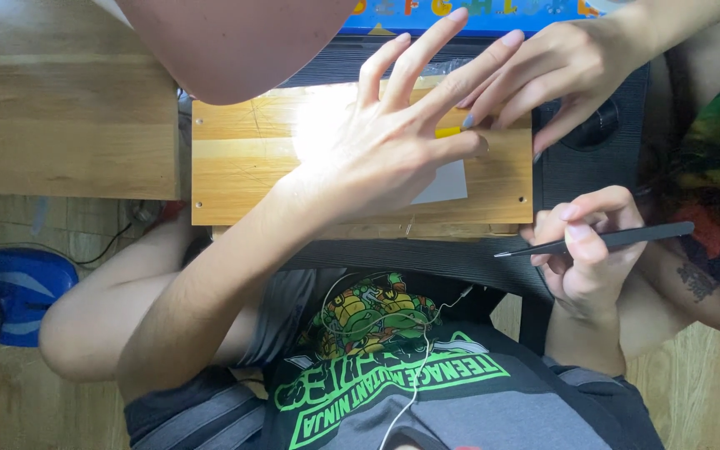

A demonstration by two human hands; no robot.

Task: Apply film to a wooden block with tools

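**poster1:** Wooden board sits on a black table, light planks with small holes at the corners. The person's left hand is spread flat over it, fingers fanned wide and holding nothing, palm hovering on or just above the wood; can't tell if it actually touches.

**poster2:** And the right one?

**poster1:** Right hand is off the board's near right corner, pinching black tweezers between thumb and fingers, tips pointing left toward the board's edge. Can't tell if the tips grip anything.

**poster2:** What's under the spread hand?

**poster1:** White paper sheet peeking out from the palm, plus a small yellow piece by the fingers. Another person's hand reaches in from the top right, fingertips right at that yellow piece.
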